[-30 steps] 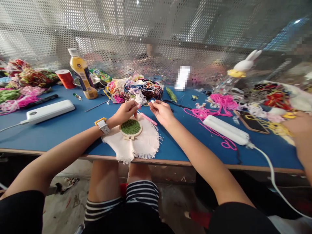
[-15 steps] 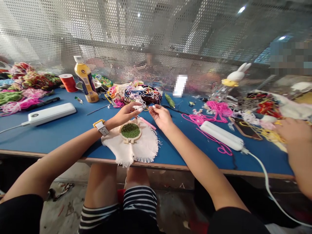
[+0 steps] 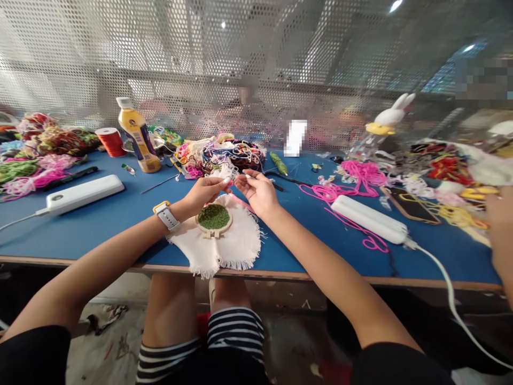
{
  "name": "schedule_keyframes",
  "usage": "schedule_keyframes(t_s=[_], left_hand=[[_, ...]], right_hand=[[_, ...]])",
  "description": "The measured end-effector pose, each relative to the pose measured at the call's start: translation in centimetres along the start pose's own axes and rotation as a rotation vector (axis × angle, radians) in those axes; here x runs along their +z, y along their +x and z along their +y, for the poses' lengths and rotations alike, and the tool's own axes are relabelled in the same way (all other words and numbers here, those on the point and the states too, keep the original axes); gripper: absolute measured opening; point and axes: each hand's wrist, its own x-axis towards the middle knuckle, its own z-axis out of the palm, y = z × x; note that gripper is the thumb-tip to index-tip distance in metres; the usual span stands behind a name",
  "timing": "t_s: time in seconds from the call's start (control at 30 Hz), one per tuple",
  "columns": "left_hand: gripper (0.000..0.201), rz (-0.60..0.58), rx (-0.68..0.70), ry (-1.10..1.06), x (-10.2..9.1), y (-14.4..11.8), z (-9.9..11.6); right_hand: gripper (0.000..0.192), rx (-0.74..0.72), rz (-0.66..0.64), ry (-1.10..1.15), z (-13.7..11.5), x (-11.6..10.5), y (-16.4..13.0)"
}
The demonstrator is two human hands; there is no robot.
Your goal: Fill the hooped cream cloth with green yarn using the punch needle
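Observation:
My left hand (image 3: 203,193), a white watch on its wrist, is closed with thumb and forefinger pinched together above the cloth. Close beside it, my right hand (image 3: 261,194) has its palm turned up and its fingertips drawn together. Whatever is between the fingertips is too small to make out. Below them, a fringed white cloth (image 3: 240,243) lies at the table's front edge. On it sits a small round embroidery hoop (image 3: 211,234), its inside filled with green looped yarn (image 3: 214,216). A pink pen-like tool (image 3: 239,203) shows partly behind my right hand.
A tangled yarn pile (image 3: 232,155) lies behind my hands. To the left stand a yellow drink bottle (image 3: 138,136), a red thread spool (image 3: 110,142) and a white power bank (image 3: 86,193). Rightward are pink yarn (image 3: 363,176), another power bank (image 3: 368,219), a phone (image 3: 414,206) and another person's arm (image 3: 503,240).
My left hand has dropped slightly, and its fingers have closed from a looser spread into a pinch nearer my right fingertips. The other person's hand has moved right, mostly out of view.

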Motion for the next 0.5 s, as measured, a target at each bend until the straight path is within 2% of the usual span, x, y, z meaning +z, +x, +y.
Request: schedule_keyframes(t_s=[0.2, 0.37, 0.5], left_hand=[[0.037, -0.034, 0.012, -0.017, -0.15, 0.03, -0.24], [0.032, 0.057, 0.092, 0.021, 0.03, -0.11, -0.01], [0.028, 0.081, 0.107, 0.01, 0.04, -0.11, 0.52]], right_hand=[[0.027, -0.025, -0.032, 0.028, 0.06, 0.2, -0.34], [0.027, -0.011, -0.023, 0.01, 0.35, 0.33, -0.55], [0.026, 0.008, 0.014, 0.004, 0.58, 0.12, -0.53]])
